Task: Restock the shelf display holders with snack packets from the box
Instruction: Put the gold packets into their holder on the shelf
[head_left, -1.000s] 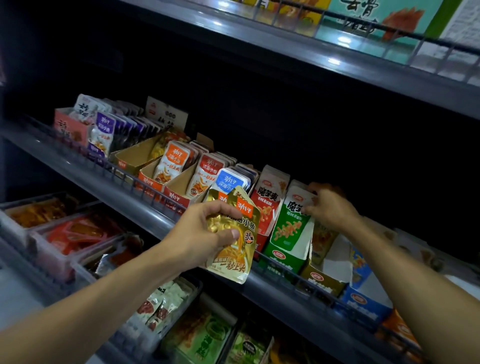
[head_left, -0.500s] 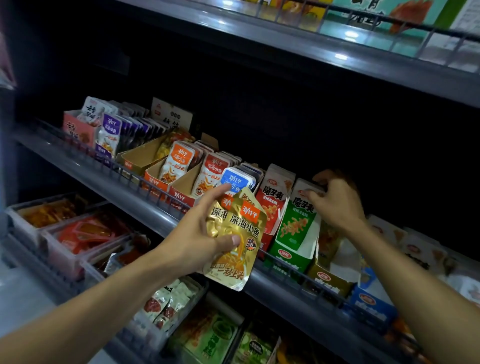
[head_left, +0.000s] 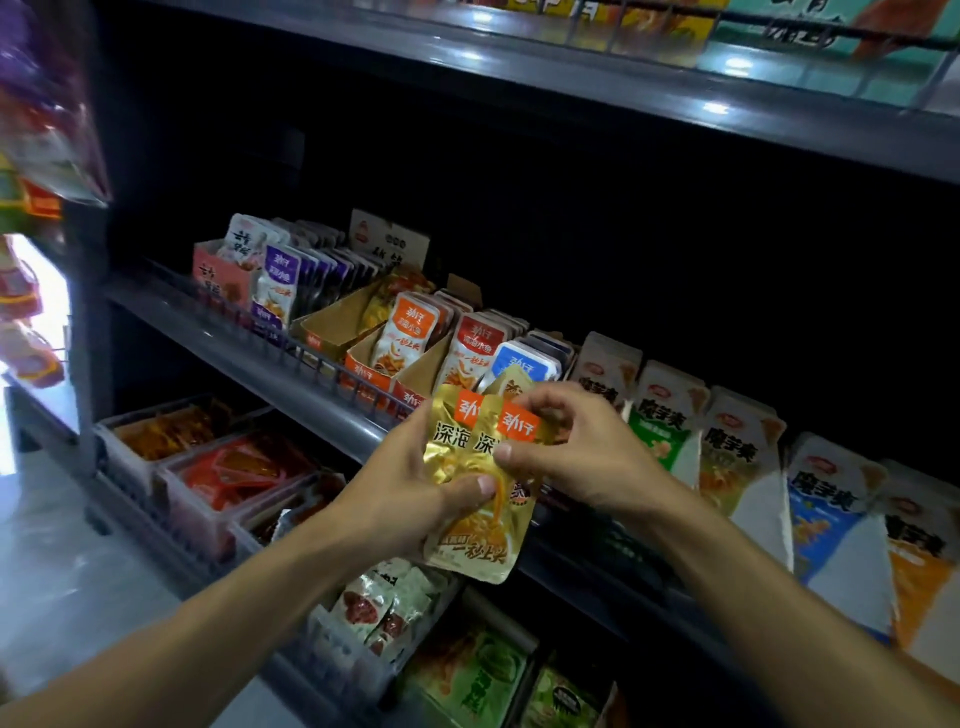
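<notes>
Shelf (head_left: 270, 364), middle tier, wire front rail. Far left: pink holder (head_left: 221, 273) with white packets, then purple packets (head_left: 278, 286) in a row. Next: gold cardboard holder (head_left: 337, 325), only a few packets at its back. Orange packets (head_left: 408, 332) and red packets (head_left: 475, 348) stand upright in their own holders; blue packets (head_left: 519, 364) just behind the hands. Centre, in front of the rail: gold snack packets (head_left: 480, 514) (at least two, overlapped), gripped low by the left hand (head_left: 410, 488), thumb pressed across the front; right hand (head_left: 576, 457) pinches their upper edge with thumb and curled fingers. Right: tall cartons (head_left: 660, 431), green, orange, blue. Below left: clear bins (head_left: 171, 478) of red and orange packets.
</notes>
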